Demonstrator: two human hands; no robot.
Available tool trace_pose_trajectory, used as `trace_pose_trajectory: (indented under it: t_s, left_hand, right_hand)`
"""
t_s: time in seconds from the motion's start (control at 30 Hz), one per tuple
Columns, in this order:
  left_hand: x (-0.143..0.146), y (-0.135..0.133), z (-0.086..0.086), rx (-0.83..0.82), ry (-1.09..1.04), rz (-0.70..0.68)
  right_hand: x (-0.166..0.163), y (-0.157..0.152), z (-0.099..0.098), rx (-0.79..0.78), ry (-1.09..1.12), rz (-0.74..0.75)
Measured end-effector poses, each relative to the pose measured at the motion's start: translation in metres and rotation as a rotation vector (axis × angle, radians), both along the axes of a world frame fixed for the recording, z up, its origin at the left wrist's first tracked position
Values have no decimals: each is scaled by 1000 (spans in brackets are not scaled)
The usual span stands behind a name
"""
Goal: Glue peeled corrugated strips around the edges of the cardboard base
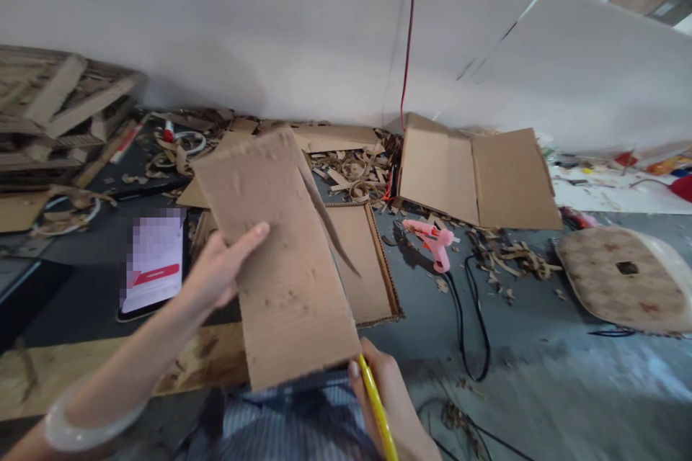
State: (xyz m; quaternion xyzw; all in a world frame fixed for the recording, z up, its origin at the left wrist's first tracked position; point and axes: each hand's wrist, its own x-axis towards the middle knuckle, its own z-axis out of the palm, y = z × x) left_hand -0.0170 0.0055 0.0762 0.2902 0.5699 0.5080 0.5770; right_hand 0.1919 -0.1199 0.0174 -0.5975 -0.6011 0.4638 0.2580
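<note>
your left hand (pixel 216 270) has the cardboard sheet (pixel 275 252) gripped along its left edge: the thumb (pixel 246 241) lies across the top face, and the other fingers are hidden behind the sheet, so you can't tell how they're placed. the sheet is tilted up toward you, with its near edge just above your striped shirt (pixel 281 418).

your right hand (pixel 386 396) is curled closed around a yellow pencil (pixel 377 410), though the bottom of the view cuts off the hand and the pencil's lower end. the pencil's tip meets the sheet's near right corner, where it is hard to make out whether the two touch.

beyond the sheet, a shallow cardboard tray (pixel 360 266) is partly covered by it. a tablet (pixel 154 263) lies to the left of your left hand, its screen partly pixelated and unreadable. a pink glue gun (pixel 432 241) lies on the grey floor to the right of the tray, with its black cord (pixel 470 317) looping toward you. further back are an opened cardboard box (pixel 476 176) and a heap of cardboard scraps (pixel 351 173). a white bangle (pixel 81 425) circles your left wrist.
</note>
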Motion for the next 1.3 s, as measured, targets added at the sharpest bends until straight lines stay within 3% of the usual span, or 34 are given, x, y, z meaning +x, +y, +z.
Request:
trace_pose_trajectory:
  t_s: [0.1,0.23,0.3,0.4,0.5,0.67,0.87,1.3]
  left_hand:
    - [-20,45,34,156,250,-104]
    - [-24,111,63,386,501,-503]
    - [-13,143,64,328,625,-661]
    - [11,185,57,257,754,-770]
    - [34,212,48,376,936,-958]
    - [59,231,39,555,1201,-1111]
    - [79,246,31,597,1299,-1179]
    - [106,255,13,670,1434,-1275]
  right_hand:
    - [13,-9,-9,38,-48,-78]
    - [42,-8,-6,108,-139,-267]
    - [54,-6,-2,70,-186,-364]
    - [67,-3,-2,-4,-214,-427]
    - [71,-3,-8,33,-250,-427]
    - [68,-2,-20,68,-361,-495]
    - [66,4,-26,63,-381,-605]
    - [68,7,-27,46,-359,-582]
